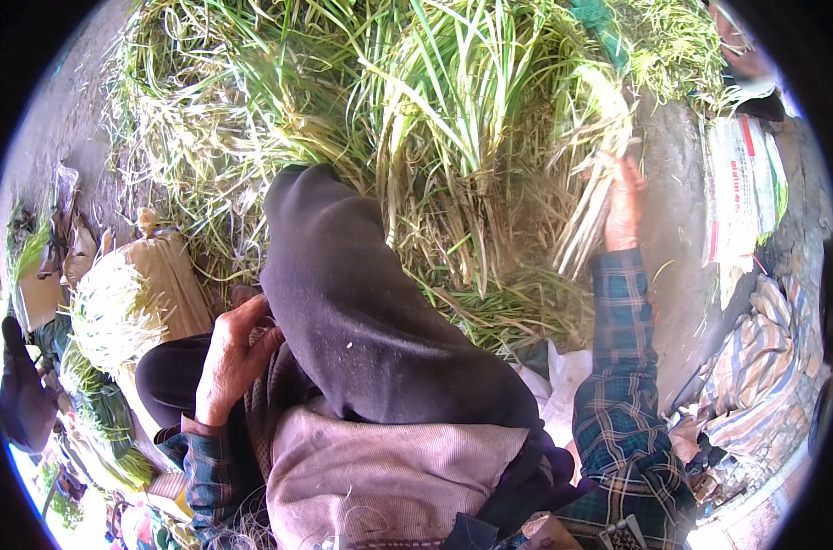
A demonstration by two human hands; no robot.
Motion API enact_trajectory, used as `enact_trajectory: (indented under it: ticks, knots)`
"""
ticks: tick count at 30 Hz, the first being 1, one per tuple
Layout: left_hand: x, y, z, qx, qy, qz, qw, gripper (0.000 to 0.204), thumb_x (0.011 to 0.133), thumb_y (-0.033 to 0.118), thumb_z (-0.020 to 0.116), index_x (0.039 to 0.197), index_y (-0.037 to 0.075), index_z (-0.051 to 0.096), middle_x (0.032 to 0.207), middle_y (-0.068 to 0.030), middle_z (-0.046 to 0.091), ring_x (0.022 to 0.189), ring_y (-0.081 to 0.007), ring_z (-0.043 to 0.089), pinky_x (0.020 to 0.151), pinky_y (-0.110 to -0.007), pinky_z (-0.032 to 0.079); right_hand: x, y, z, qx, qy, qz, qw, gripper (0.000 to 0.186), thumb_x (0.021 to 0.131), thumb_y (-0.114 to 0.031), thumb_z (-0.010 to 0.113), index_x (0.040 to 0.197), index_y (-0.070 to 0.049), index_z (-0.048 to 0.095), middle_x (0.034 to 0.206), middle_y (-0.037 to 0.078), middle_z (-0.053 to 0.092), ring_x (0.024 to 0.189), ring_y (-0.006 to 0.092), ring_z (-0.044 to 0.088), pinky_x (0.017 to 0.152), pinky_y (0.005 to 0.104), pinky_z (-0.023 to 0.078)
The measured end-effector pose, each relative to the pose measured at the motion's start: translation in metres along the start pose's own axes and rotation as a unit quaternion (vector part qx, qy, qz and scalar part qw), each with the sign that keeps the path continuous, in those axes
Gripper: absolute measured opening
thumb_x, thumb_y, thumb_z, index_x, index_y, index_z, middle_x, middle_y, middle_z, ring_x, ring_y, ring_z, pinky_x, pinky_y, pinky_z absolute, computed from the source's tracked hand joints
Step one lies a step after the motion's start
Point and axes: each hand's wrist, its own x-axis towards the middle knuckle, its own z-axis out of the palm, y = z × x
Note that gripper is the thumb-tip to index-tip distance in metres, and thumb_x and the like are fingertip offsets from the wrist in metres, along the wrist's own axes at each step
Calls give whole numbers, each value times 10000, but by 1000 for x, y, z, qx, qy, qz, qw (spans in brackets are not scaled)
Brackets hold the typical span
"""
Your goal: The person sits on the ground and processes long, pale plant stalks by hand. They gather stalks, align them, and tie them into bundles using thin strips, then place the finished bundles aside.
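Observation:
My right hand (624, 202) reaches forward on the right and is closed around a loose bunch of long stalks (585, 225). Their pale, dry-looking lower ends hang toward me, while the lighter upper part bends away at the top. Left of it lies a big heap of green, long-leaved stalks (457, 110), onion-like with whitish bases. My left hand (237, 353) rests beside my bent, dark-trousered leg (343, 266). Its fingers are loosely curled, thumb apart from the forefinger, and I see nothing between them; some fingertips are hidden.
Left of my leg, a trimmed bundle with pale cut ends (114, 307) lies by a tan wrapped package (173, 275). More green bundles (104, 412) sit below it. At right are a white printed sack (742, 192) and a striped cloth sack (755, 367). Part of another person shows at upper right.

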Motion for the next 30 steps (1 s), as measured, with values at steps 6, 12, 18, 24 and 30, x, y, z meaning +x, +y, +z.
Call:
enact_trajectory:
  ticks: [6,12,18,24,30]
  knots:
    - [-4,-7,3,-32,20,37,999,349,778,80,670,1093,-30,568,877,-127,628,754,-176,604,709,-289,476,-24,-46,47,-98,-149,-211,961,152,791,-100,668,920,-26,635,803,64,658,610,98,599,538,256,508]
    - [-20,-8,2,-65,38,27,997,338,789,79,666,1090,-40,568,907,-110,636,764,-147,608,703,-268,480,-42,63,84,-376,-179,-102,903,223,817,-179,667,968,-19,628,792,70,651,684,158,612,624,282,529]
    - [-29,-12,-1,-67,61,29,995,324,801,78,656,1085,-50,565,881,-113,644,756,-133,612,691,-262,483,-47,76,58,-316,-121,-7,941,162,802,-170,673,916,-57,647,743,41,631,644,122,567,572,274,484]
    - [-32,-11,-3,-38,59,43,997,312,810,90,653,1078,-47,570,875,-129,650,777,-152,628,691,-270,490,-36,84,62,-311,-58,-312,896,190,780,-140,702,919,-21,651,723,27,627,643,93,558,582,257,470]
    - [-35,-11,-6,-26,77,65,995,291,793,81,667,1050,-26,586,841,-131,641,757,-160,618,688,-272,490,-27,79,64,-269,-145,-151,940,141,816,-159,672,848,-22,669,652,18,619,553,62,484,519,217,426]
